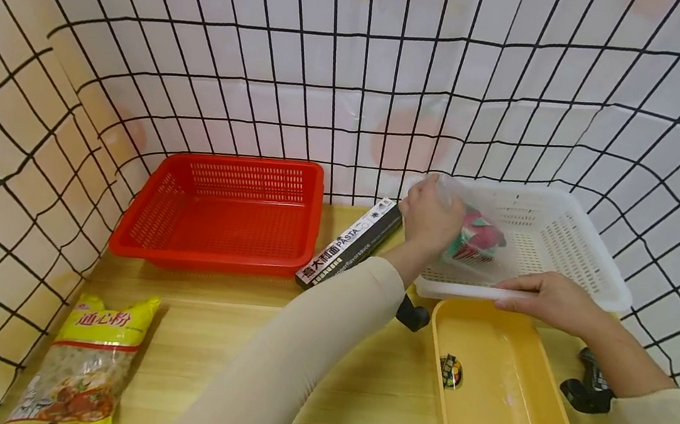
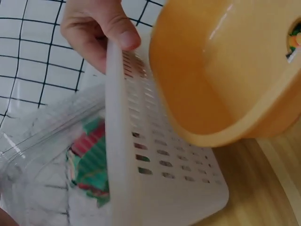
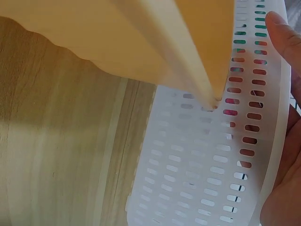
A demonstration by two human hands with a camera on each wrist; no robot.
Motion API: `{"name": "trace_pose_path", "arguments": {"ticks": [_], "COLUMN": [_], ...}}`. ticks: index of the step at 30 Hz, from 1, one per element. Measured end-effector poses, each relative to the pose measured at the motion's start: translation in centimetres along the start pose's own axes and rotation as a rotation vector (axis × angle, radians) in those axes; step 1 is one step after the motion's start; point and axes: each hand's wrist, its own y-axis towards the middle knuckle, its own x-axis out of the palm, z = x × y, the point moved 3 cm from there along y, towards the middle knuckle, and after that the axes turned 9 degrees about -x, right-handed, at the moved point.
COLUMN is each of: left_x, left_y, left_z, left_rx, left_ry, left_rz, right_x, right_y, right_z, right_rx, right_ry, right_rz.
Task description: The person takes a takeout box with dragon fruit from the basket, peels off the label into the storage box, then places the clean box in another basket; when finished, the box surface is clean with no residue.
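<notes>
In the head view, my left hand (image 1: 432, 217) holds a clear plastic container (image 1: 455, 191) at the left end of the white basket (image 1: 592, 256). A green and pink packet (image 1: 478, 237) shows in the basket, partly seen through the clear plastic. My right hand (image 1: 550, 300) pinches the basket's front rim, thumb outside and fingers over the inner side. The left wrist view shows that same right hand (image 2: 101, 30) on the rim, with the clear container (image 2: 42, 136) inside the basket. In the right wrist view, slots in the basket wall (image 3: 202, 160) reveal bits of colour.
A yellow tub (image 1: 501, 405) stands right in front of the white basket. Left of the basket, a black-and-white pasta box (image 1: 348, 245) lies beside a red basket (image 1: 216, 224). A yellow macaroni bag (image 1: 87, 365) lies front left. Black wire grid (image 1: 362, 93) encloses the table.
</notes>
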Motion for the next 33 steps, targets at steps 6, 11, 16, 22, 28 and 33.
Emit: {"name": "trace_pose_path", "arguments": {"ticks": [6,11,16,22,28,33], "left_x": [0.1,-0.1,-0.1,-0.1,0.2,0.5], "left_y": [0.4,0.7,0.7,0.7,0.9,1.1], "left_z": [-0.8,-1.0,-0.7,-0.9,-1.7,-2.1], "left_rx": [0.005,0.039,0.08,0.073,0.048,0.043], "left_ry": [0.122,0.057,0.0,-0.106,-0.109,-0.115], "left_rz": [-0.061,-0.127,-0.177,-0.225,-0.225,-0.233], "right_x": [-0.1,-0.1,0.0,0.0,0.1,0.1], "right_y": [-0.2,-0.3,-0.3,-0.2,-0.2,-0.1], "right_z": [0.0,0.1,0.0,0.1,-0.1,-0.1], "right_rx": [-0.004,-0.01,-0.01,-0.006,-0.017,-0.019], "right_ry": [-0.001,0.001,0.017,0.028,0.01,0.008], "right_rz": [0.005,0.014,0.012,0.011,0.011,0.011]}}
